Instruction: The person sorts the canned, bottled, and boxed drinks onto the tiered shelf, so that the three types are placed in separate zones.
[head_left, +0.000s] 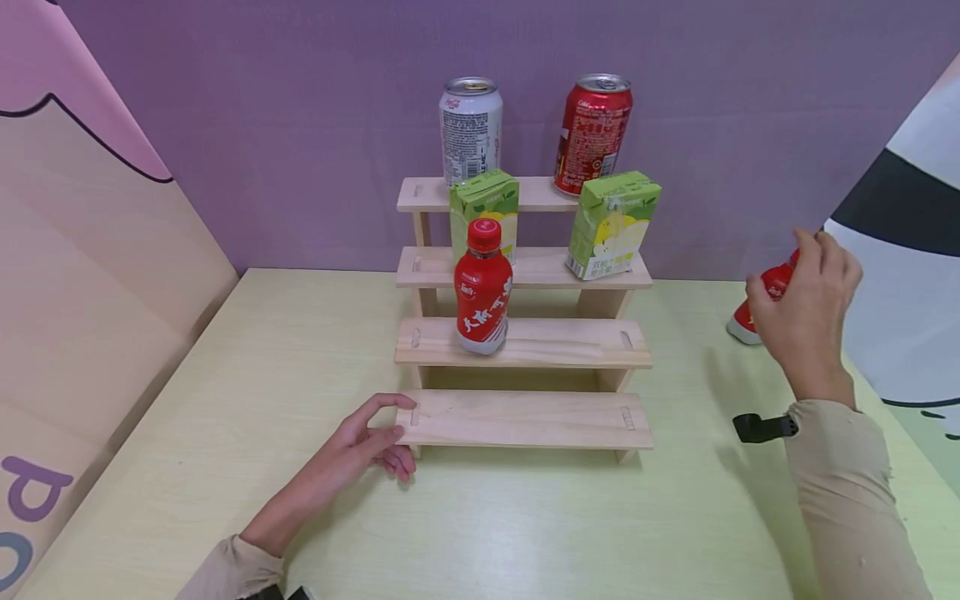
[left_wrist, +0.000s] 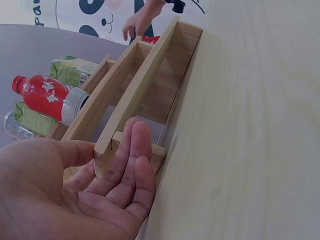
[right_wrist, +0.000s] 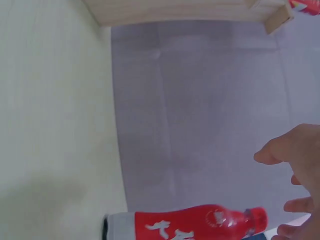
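Note:
A four-step wooden display rack (head_left: 525, 421) stands on the table. My left hand (head_left: 360, 442) pinches the left end of its lowest step between thumb and index finger (head_left: 390, 402); the other fingers are bent beneath. At the right, a red drink bottle (right_wrist: 185, 225) stands upright on the table. My right hand (head_left: 806, 308) is beside its cap, fingers bent and spread, apart from the bottle in the right wrist view. A second red bottle (head_left: 483, 292) stands toward the left of the second step up.
On the third step are two green juice cartons, one left (head_left: 487, 196) and one right (head_left: 613, 225). The top step bears a white can (head_left: 471, 133) and a red can (head_left: 594, 133). A purple backdrop (head_left: 322, 133) rises behind the table (head_left: 315, 333), with printed panels at both sides.

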